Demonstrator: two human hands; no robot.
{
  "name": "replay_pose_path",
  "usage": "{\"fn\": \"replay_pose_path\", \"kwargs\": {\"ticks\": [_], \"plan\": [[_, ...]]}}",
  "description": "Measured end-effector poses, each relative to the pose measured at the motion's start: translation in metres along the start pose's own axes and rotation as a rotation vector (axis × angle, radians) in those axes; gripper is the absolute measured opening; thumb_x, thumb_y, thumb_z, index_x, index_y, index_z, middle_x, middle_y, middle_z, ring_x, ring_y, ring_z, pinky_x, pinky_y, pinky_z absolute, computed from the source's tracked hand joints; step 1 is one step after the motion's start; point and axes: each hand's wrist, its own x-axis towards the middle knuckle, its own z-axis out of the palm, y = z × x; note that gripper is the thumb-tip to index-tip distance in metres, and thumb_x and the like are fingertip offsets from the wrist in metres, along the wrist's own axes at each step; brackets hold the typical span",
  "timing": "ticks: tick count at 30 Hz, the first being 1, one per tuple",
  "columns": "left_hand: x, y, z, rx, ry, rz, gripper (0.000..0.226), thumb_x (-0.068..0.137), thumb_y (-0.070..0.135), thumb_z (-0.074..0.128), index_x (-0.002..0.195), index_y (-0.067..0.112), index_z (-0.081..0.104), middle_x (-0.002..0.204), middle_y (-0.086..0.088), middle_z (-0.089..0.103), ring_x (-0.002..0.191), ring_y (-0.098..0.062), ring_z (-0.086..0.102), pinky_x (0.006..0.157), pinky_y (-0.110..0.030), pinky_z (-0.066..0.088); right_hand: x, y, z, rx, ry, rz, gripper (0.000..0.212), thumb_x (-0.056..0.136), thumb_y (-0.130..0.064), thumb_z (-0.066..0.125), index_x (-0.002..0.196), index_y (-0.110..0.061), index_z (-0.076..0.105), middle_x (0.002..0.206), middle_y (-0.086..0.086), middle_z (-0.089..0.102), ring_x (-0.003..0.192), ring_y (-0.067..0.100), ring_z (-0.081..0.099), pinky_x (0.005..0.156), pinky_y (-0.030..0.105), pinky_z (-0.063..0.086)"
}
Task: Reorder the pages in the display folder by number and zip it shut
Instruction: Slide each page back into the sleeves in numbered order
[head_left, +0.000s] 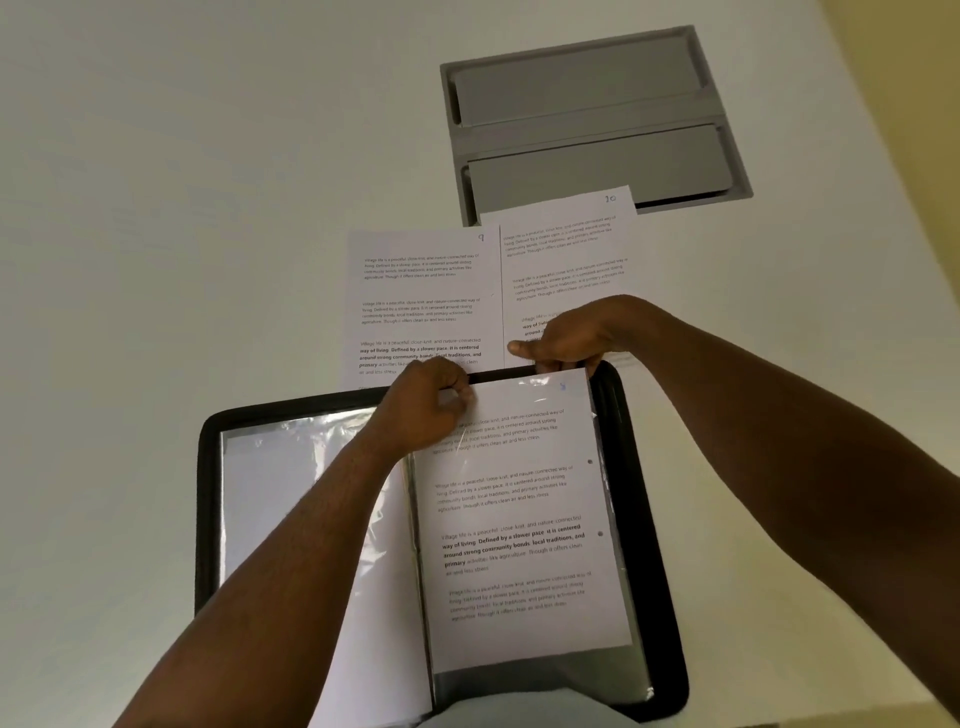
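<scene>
White surface (182, 234) fills the view, with a grey two-flap panel (592, 119) set flush into it at the far side. Near the person lies the folder (644, 519), open flat, its black zip edge running round clear sleeves. On the right half a printed page (519, 519) sits partly inside a sleeve (540, 675), its top edge level with the folder's far rim and its lower edge short of the sleeve's bottom; a handwritten number at its top right corner is too faint to read. The left hand (426, 402) pinches the top left corner of that page or sleeve, fingers curled; which of the two it grips cannot be told. The right hand (563, 343) grips the top edge near the right corner, thumb pointing left. Beyond the folder two loose pages lie side by side on the surface: page 9 (421, 291) on the left, and page 10 (566, 244) on the right, whose far end overlaps the grey panel. Glossy sleeves (291, 467) on the folder's left half show blank white.
</scene>
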Motion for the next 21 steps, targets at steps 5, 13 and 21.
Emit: {"fn": "replay_pose_path", "kwargs": {"ticks": [5,13,21], "plan": [[-0.004,0.002,0.002,0.012,-0.048,-0.059,0.01,0.093,0.016,0.061,0.097,0.015,0.07,0.097,0.0,0.071,0.09,-0.013,0.064,0.083,-0.027,0.052,-0.02,0.027,0.015,0.382,0.109,-0.045,0.057,0.09,-0.064,0.047,0.11,-0.014,0.066,0.108,0.009,0.066,0.094,0.022,0.067,0.083,0.034,0.057],[-0.018,0.006,0.003,0.045,-0.003,-0.02,0.018,0.093,0.012,0.058,0.11,0.011,0.062,0.107,-0.006,0.068,0.1,-0.022,0.062,0.084,-0.031,0.049,-0.035,0.061,0.087,0.688,0.165,-0.097,0.044,0.081,-0.026,0.077,0.117,-0.004,0.063,0.106,0.01,0.073,0.096,0.021,0.071,0.088,0.037,0.057],[-0.087,0.015,0.011,-0.271,0.332,-0.169,0.044,0.092,0.036,0.063,0.131,0.018,0.052,0.125,0.007,0.056,0.105,-0.012,0.059,0.09,-0.025,0.05,-0.069,0.019,0.136,1.088,0.172,-0.292,0.033,0.092,-0.025,0.065,0.121,-0.008,0.064,0.116,0.01,0.07,0.106,0.026,0.066,0.091,0.037,0.053]]}}
